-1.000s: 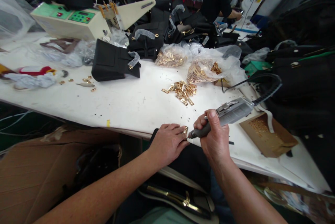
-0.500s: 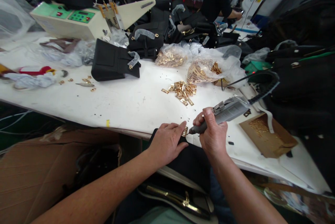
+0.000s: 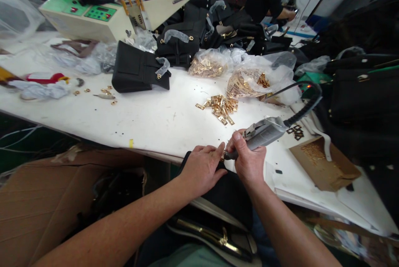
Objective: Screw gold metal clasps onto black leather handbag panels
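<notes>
A black bag (image 3: 232, 200), soft and smooth-faced, lies over the person's lap against the near table edge, with a shiny gold zip (image 3: 199, 229) along its lower side. At its upper edge sits a small polished gold fitting (image 3: 222, 157), mostly covered by fingertips. The left hand (image 3: 202, 166) lies across the bag with fingers stretched out, thumb apart; whether they pinch the material cannot be told. The right hand (image 3: 248, 161) is wrapped around a grey, tapered corded tool (image 3: 264, 131), its narrow tip right at the fitting; a thick black cable (image 3: 307, 105) arches from its rear. Beyond, on the scuffed white tabletop (image 3: 156, 121), lies a loose heap of flat, oblong gold plates (image 3: 220, 107), backed by crinkled clear plastic sacks (image 3: 207, 65) of metal parts. To the right, dark square frames (image 3: 296, 132) lie near a brown cardboard tray (image 3: 341, 172) of tiny golden pieces. Farther left stands a boxy black handbag (image 3: 131, 69), its handle wrapped in clear film.
</notes>
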### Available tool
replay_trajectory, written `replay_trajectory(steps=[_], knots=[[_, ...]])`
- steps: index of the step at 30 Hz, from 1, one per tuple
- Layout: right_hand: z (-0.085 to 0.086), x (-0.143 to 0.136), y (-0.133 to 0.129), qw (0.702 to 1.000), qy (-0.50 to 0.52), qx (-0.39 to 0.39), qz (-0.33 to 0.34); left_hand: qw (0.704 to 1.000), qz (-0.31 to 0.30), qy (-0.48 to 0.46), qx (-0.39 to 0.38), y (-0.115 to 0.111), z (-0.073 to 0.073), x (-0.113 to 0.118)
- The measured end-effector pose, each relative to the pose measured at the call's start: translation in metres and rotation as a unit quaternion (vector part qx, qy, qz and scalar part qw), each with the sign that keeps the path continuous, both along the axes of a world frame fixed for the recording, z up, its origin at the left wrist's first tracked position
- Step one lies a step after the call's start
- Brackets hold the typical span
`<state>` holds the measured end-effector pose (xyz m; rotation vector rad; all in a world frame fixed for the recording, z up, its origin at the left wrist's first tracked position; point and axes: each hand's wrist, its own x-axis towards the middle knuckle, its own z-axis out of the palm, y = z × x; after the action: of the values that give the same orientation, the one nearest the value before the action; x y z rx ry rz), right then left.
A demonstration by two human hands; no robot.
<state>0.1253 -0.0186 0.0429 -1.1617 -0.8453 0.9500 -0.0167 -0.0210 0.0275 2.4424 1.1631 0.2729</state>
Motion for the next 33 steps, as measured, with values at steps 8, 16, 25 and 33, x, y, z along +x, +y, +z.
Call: replay_trajectory(steps=[8,16,25,33], knots=[[-0.005,-0.002,0.006,0.995,-0.072,-0.037,0.061,1.0,0.005,-0.005,0.001,-0.001,-0.001,-0.001],[-0.006,-0.002,0.006,0.99,-0.109,-0.033,0.088,1.0,-0.002,0.006,0.025,-0.001,-0.003,-0.001],[-0.011,0.004,0.006,0.992,-0.051,-0.003,0.113,1.0,0.012,-0.012,0.017,-0.003,-0.003,-0.001],[0.013,0.012,0.01,0.996,0.034,0.058,0.059,1.0,0.014,-0.004,0.02,-0.004,-0.002,-0.002]])
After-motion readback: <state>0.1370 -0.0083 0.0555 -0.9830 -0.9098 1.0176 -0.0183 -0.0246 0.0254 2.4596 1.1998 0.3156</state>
